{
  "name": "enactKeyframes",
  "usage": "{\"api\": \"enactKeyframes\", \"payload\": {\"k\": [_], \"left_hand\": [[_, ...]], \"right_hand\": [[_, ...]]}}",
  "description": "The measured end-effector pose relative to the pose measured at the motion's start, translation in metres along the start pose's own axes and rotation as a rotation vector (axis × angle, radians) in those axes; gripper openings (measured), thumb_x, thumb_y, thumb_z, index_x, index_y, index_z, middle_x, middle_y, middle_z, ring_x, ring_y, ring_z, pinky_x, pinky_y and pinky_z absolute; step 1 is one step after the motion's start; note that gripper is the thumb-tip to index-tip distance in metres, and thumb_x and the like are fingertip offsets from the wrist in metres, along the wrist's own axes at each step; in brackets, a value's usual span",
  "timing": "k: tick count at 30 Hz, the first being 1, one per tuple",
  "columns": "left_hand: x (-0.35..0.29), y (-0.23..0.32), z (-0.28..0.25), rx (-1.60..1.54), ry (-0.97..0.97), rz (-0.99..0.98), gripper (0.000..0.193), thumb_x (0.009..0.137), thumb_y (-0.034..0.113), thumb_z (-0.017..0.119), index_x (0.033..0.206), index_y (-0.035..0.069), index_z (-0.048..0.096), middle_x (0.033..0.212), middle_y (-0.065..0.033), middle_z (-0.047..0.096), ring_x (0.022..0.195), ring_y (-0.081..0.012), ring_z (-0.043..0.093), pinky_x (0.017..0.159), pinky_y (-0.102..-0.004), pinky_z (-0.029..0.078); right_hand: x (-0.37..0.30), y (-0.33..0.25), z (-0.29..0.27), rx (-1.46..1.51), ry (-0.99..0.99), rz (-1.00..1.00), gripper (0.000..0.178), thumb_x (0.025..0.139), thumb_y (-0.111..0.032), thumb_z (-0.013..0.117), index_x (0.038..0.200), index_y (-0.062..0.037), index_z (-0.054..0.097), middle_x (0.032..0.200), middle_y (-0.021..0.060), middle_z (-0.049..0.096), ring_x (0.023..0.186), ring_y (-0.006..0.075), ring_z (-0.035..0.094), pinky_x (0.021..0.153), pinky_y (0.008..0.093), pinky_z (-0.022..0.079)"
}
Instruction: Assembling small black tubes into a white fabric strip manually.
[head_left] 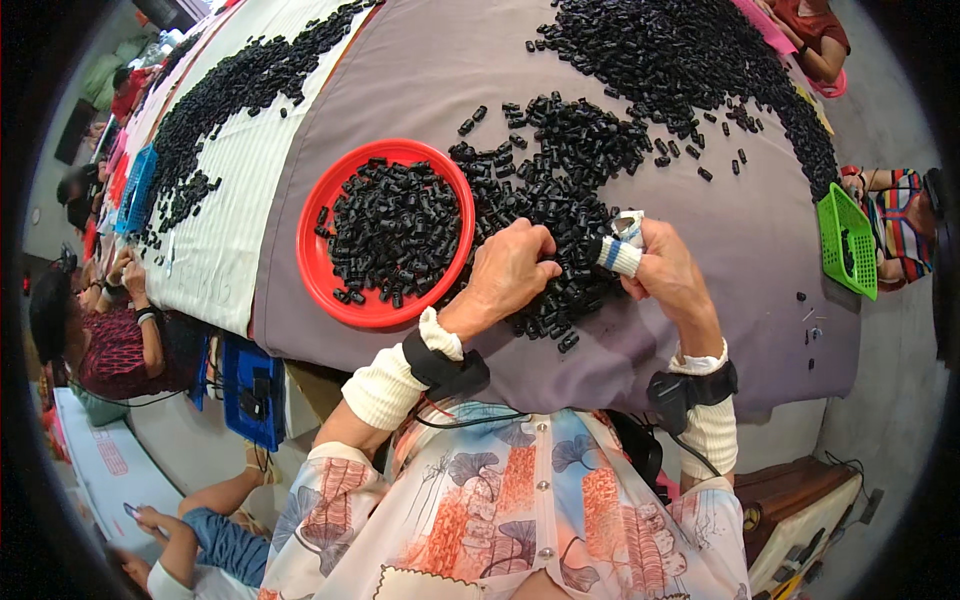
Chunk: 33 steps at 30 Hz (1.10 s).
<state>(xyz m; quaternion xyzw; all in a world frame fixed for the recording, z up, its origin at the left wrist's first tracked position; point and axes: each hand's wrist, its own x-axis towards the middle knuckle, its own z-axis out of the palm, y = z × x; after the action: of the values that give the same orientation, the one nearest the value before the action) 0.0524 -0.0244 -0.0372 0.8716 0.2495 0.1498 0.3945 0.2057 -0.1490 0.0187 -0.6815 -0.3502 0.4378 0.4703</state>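
In front of me lies a heap of small black cylindrical plastic parts on a greyish-mauve cloth. My left hand is over the near part of this heap, its fingers curled and thumb drawn in; what is between them cannot be made out. Opposite it, my right hand has bent fingers close together, with white blue-striped cloth wrapped around fingertips. Anything pinched there is hidden. Left of the heap, beside my left hand, a round red tray holds many of the same black parts.
A far larger black heap spreads toward the back right. At the right edge stands a green basket near another person. Across a white striped cloth on the left are more parts and a blue basket. Co-workers sit along the left.
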Motion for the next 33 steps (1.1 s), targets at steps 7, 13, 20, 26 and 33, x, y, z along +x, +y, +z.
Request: {"api": "enactKeyframes", "payload": {"k": [7,13,20,26,33], "left_hand": [[0.001,0.0,0.007,0.125,0.039,0.023,0.016,0.073,0.015,0.066,0.082,0.002,0.062,0.076,-0.0137,0.055,0.073,-0.0314,0.057,0.065,-0.0395,0.045],[0.003,-0.003,0.005,0.142,0.068,0.132,0.011,0.076,0.011,0.062,0.077,0.0,0.06,0.071,-0.0114,0.057,0.067,-0.0252,0.058,0.062,-0.0355,0.046],[-0.006,0.003,-0.044,-1.499,-0.062,-0.293,0.015,0.087,0.01,0.056,0.099,0.001,0.059,0.082,-0.0044,0.059,0.07,-0.0107,0.056,0.064,-0.025,0.048],[-0.016,0.017,-0.049,-1.746,-0.045,-0.303,0.018,0.089,0.011,0.054,0.104,0.001,0.057,0.086,-0.0076,0.06,0.073,-0.0131,0.057,0.068,-0.0291,0.051],[-0.021,0.033,-0.053,-1.705,-0.051,-0.271,0.018,0.088,0.011,0.055,0.102,-0.001,0.057,0.083,-0.005,0.059,0.07,-0.0115,0.056,0.063,-0.0254,0.049]], "right_hand": [[-0.001,0.0,0.004,0.054,-0.007,0.016,0.019,0.079,-0.017,0.064,0.068,-0.0083,0.051,0.051,-0.0046,0.044,0.039,0.004,0.04,0.035,0.0206,0.029],[-0.001,-0.004,0.008,0.02,-0.023,0.034,0.009,0.078,-0.009,0.055,0.07,-0.0037,0.054,0.052,-0.0025,0.047,0.041,0.0043,0.042,0.037,0.0205,0.029],[-0.001,-0.011,0.02,0.064,-0.035,-0.001,0.013,0.079,-0.014,0.062,0.073,-0.0038,0.056,0.052,-0.0023,0.049,0.04,0.0044,0.043,0.036,0.0203,0.03],[0.001,-0.044,0.04,0.007,0.062,-0.067,0.016,0.078,-0.014,0.066,0.084,-0.0014,0.057,0.056,-0.0015,0.051,0.041,0.0045,0.045,0.037,0.0196,0.033],[0.007,-0.061,0.045,0.052,0.086,-0.172,0.011,0.081,-0.013,0.063,0.084,-0.0034,0.058,0.055,-0.0027,0.051,0.041,0.0029,0.043,0.036,0.0185,0.03]]}}
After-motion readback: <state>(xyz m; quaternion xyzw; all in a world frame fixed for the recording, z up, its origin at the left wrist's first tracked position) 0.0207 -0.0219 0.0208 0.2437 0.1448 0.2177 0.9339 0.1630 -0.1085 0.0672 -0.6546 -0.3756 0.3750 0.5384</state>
